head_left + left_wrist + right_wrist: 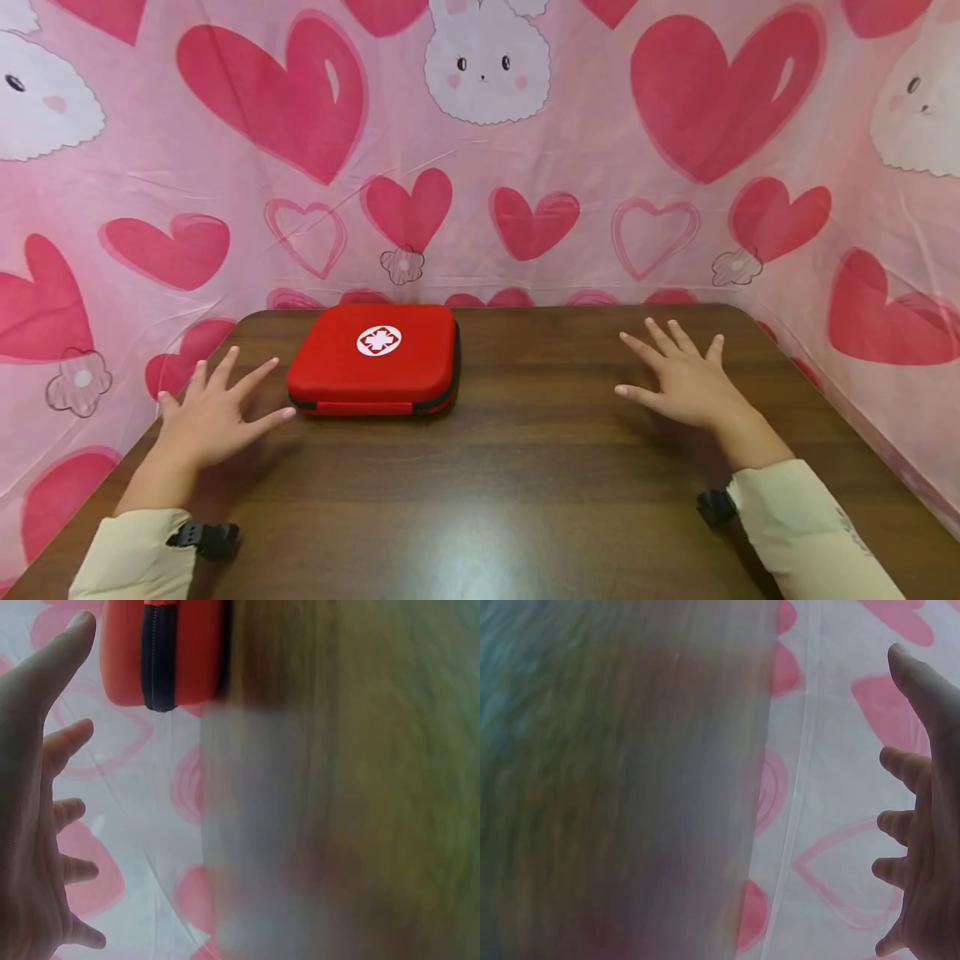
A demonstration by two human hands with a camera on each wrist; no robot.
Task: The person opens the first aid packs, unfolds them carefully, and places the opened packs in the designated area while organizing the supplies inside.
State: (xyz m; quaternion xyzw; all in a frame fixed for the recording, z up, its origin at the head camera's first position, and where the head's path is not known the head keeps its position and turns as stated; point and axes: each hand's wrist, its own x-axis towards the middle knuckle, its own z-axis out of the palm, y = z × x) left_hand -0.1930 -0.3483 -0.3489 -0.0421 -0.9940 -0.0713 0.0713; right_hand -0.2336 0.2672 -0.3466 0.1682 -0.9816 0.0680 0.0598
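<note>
A red zippered first-aid case (330, 358) with a white cross emblem lies closed near the back left of the table. Just left of it, my left hand (206, 421) is spread, its thumb close to the case's front corner with a small gap. In the left wrist view the case's black zipper (159, 660) shows above the spread fingers of the left hand (30, 825). Over the table's right side, my right hand (693, 387) spreads its fingers and holds nothing. The right wrist view shows that hand (934, 825) far from any object.
The brown wooden table (525, 467) has rounded back corners. A pink curtain (510, 158) with hearts and rabbit faces hangs around its back and sides. Black straps with small devices (213, 540) sit on both wrists, over light sleeves (802, 517).
</note>
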